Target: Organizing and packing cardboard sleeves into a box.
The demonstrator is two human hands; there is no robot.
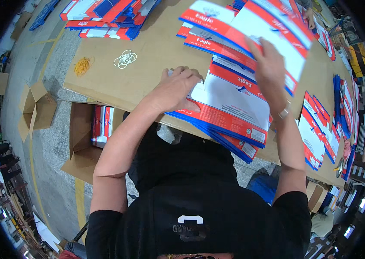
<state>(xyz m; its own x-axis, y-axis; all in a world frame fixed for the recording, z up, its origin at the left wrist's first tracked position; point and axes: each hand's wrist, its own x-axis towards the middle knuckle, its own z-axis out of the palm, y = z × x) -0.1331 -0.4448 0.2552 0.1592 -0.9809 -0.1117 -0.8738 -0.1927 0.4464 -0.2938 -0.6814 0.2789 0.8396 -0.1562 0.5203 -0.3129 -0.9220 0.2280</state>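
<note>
Flat printed cartons in red, white and blue lie in a stack [242,99] at the table's near edge, fanned out unevenly. My left hand [176,88] rests on the stack's left end, thumb spread from the fingers. My right hand [268,62] is at a larger-looking flat carton [290,49], which appears raised and tilted over the far pile. Its fingertips overlap the carton's printed face; the grip is partly hidden and slightly blurred. Below that carton, more flat cartons [217,47] lie overlapping on the table.
Bundled flat cartons [109,17] sit at the far left of the brown table [156,43]. White rubber bands [125,59] and yellow ones [82,66] lie nearby. More cartons [314,134] are at right. Open cardboard boxes [81,129] [36,110] stand left of the table. Another person's hand [308,17] shows at the far right.
</note>
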